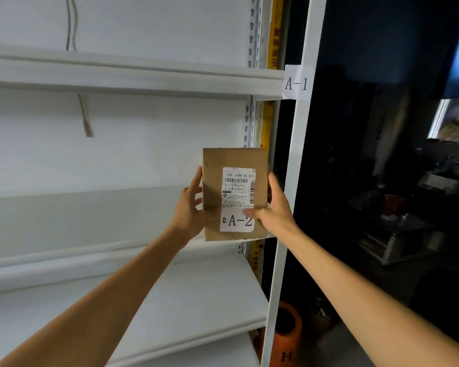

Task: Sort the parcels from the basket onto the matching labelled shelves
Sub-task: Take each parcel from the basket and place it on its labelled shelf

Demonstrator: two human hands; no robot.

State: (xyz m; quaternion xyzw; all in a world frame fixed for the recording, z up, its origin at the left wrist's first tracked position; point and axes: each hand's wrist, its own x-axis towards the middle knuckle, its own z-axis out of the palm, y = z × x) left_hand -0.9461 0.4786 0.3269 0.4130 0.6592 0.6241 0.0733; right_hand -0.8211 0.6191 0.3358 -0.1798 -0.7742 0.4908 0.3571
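Observation:
A flat brown cardboard parcel stands upright in front of the white shelf unit. A white shipping label with barcodes and a tag reading "A-2" face me. My left hand grips its left edge and my right hand grips its right edge, the thumb lying over the tag. The parcel's bottom edge is about level with the front lip of the second shelf. A paper label "A-1" is stuck on the right upright at the top shelf. The basket is out of view.
The white right upright runs just right of the parcel. A lower shelf board lies beneath. An orange cylinder stands on the floor by the post. A dark cluttered area fills the right side.

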